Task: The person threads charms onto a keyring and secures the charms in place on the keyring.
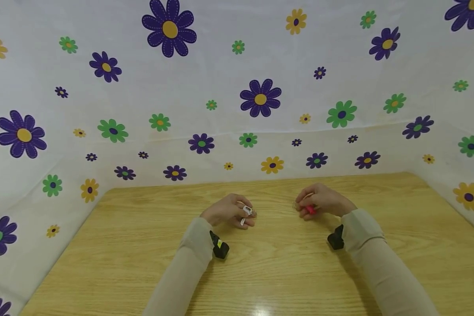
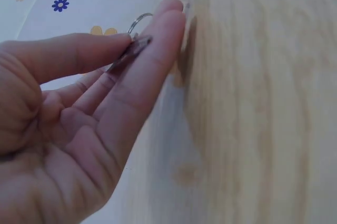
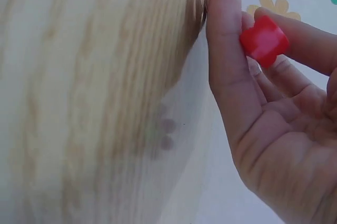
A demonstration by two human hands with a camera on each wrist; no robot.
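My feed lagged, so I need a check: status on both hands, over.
Left hand pinching small silvery item. Right hand pinching red piece. Hands apart; no obstruction visible between them.

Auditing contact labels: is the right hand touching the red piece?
Touching. The right wrist view shows it: the right hand pinches the red piece between thumb and a finger, with no gap.

The right hand [image 3: 279,124] (palm showing) pinches a red piece [image 3: 265,41].
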